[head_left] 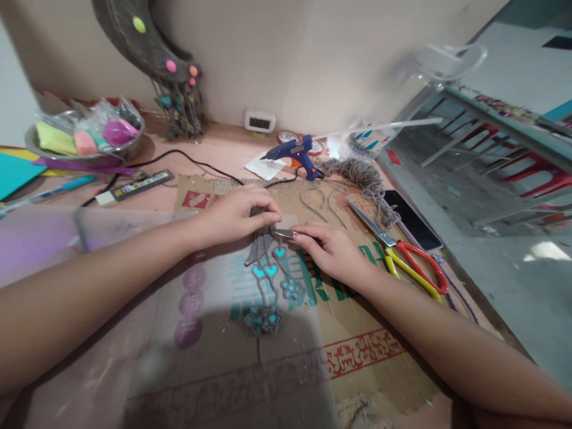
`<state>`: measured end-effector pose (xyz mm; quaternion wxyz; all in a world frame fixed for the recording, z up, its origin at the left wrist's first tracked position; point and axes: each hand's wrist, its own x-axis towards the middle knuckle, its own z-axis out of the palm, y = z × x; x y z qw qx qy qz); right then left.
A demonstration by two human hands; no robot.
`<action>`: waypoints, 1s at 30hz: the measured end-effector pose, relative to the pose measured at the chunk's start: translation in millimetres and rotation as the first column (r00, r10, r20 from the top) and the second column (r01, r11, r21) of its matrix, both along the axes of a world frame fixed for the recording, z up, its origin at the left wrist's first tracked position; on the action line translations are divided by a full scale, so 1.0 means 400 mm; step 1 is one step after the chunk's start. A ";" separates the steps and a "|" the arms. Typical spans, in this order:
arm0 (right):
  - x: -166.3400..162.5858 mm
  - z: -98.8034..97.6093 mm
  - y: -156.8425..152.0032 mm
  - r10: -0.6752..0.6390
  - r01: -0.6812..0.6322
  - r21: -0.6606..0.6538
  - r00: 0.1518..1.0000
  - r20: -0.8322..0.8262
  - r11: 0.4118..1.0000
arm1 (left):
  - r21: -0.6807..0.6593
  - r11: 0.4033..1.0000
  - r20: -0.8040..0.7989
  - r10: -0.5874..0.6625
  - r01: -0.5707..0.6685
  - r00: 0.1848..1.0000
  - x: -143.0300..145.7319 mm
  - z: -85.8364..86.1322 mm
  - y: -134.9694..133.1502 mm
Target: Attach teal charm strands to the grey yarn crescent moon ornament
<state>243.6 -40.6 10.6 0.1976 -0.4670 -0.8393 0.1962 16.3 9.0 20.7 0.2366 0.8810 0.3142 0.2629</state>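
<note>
Head view: the left hand is closed in a pinch, thumb against fingers, on the top end of a gray cord ornament. The ornament runs from under that hand toward the wearer, lying along a translucent sheet spread over printed cardboard. Most of it sits below the left hand and to the left of the right hand, between the two forearms. Its upper part is a flared gray piece. Below this, cords carry turquoise hearts, then gray flowers with turquoise fill; two flowers sit close together at the lower end, with a thin dark tail beyond them, and a single one sits higher, on the right-hand cord.

The right hand is also closed, thumb and fingers gripping a slim, pointed metal tool. The tool points left, its tip just beside the left thumb, near the top of the right-hand cord; whether it touches the cord I cannot tell.

Beyond the hands, a blue glue gun rests on the worktop, near a heap of gray cord. Scissors with red and yellow handles lie to the right of the right hand, just beside a phone. A metal bowl of bagged, colored material stands far left.
</note>
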 end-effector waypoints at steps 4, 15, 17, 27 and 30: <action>-0.001 -0.004 0.000 -0.003 0.003 -0.004 0.999 -0.034 1.000 | -0.018 0.999 -0.010 0.028 -0.028 1.000 0.002 -0.002 -0.001; 0.011 -0.011 0.022 -0.222 0.238 0.060 0.953 -0.206 0.969 | -0.192 0.935 0.006 0.305 -0.298 0.952 -0.040 0.080 0.018; 0.011 -0.014 0.026 -0.227 0.243 0.058 0.951 -0.209 0.968 | -0.216 0.920 0.039 0.343 -0.327 0.939 -0.054 0.112 0.020; 0.008 -0.014 0.027 -0.208 0.224 0.067 0.960 -0.190 0.972 | 0.048 0.840 -0.098 0.543 -0.541 0.834 -0.129 0.174 0.036; 0.007 -0.012 0.025 -0.200 0.215 0.070 0.962 -0.185 0.974 | 0.054 0.827 -0.159 0.560 -0.560 0.813 -0.151 0.162 0.060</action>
